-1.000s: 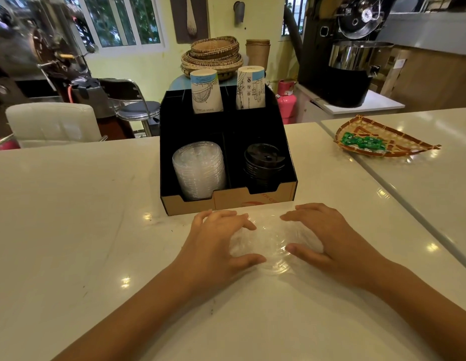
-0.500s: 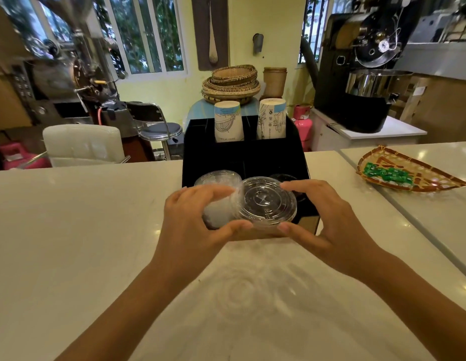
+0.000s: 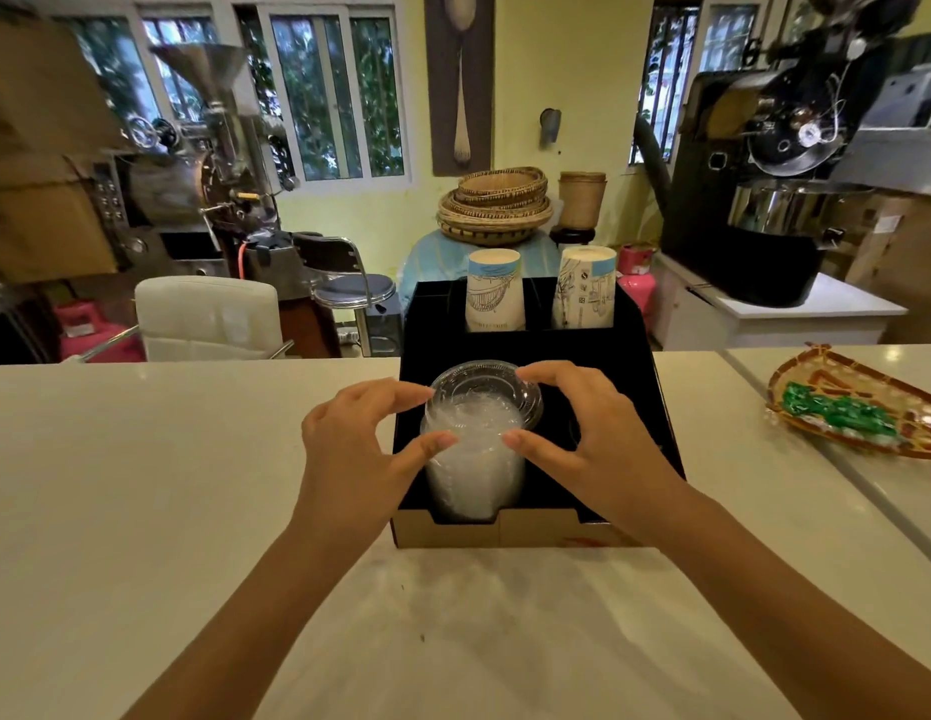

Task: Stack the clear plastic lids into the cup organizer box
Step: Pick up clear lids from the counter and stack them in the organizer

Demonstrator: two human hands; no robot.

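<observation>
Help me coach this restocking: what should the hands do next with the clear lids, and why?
Probably lower and release. Both the left hand and right hand hold the clear lids right over the stack of lids in the front left compartment of the organizer box, so they seem aligned and only need seating.

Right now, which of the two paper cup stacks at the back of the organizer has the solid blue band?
The left paper cup stack, behind the clear lids; the right paper cup stack is mostly line drawings.

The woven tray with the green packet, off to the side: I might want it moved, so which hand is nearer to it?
Right. The right hand grips the clear lid over the organizer box, tray on its side; the left hand is farther.
</observation>
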